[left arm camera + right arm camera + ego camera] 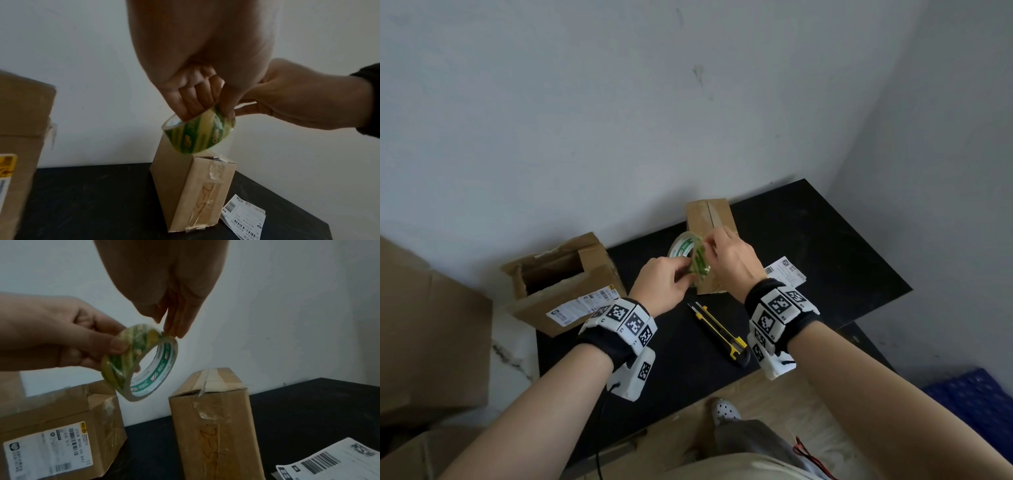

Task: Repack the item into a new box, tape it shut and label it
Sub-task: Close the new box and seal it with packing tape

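My left hand (671, 277) grips a roll of clear tape with a green printed core (686, 250) (197, 134) (141, 363), held in the air above the closed brown box (710, 219) (195, 191) (213, 426). My right hand (717, 248) pinches at the roll's outer edge with its fingertips (174, 332). The closed box has its top flaps shut, with old tape remnants down its side. A loose white shipping label (786, 272) (333, 460) lies on the black table (825, 246) just right of that box.
An opened cardboard box (565, 277) (57, 426) with a printed label stands at the table's left edge. A yellow-and-black utility knife (719, 330) lies near the front. Large cardboard boxes (424, 329) stand on the floor at left; a blue crate (976, 397) sits at right.
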### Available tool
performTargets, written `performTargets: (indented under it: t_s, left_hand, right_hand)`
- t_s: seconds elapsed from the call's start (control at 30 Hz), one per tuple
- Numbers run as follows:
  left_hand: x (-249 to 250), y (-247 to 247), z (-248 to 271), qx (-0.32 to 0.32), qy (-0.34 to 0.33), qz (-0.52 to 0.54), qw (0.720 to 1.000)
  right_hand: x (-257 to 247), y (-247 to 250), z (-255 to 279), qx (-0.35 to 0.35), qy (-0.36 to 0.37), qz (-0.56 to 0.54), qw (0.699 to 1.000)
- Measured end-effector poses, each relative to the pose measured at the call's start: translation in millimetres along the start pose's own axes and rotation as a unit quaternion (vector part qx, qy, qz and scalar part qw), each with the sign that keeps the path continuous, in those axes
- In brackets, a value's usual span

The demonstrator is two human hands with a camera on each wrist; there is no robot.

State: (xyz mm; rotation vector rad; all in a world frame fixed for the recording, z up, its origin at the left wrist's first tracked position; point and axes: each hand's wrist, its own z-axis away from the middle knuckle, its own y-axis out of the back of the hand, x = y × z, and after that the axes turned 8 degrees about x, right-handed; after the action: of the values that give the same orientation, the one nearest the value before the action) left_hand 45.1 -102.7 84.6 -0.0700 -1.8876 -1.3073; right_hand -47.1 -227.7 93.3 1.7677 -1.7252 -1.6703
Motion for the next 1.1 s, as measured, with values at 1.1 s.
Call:
performTargets:
  t_s: [1.1]
  left_hand:
    - [-19.3, 12.3, 3.6, -0.096, 0.108, 0.186, 0.972]
  right_hand:
    - [12.8, 3.1, 15.6, 0.012, -0.305, -0.330, 0.893]
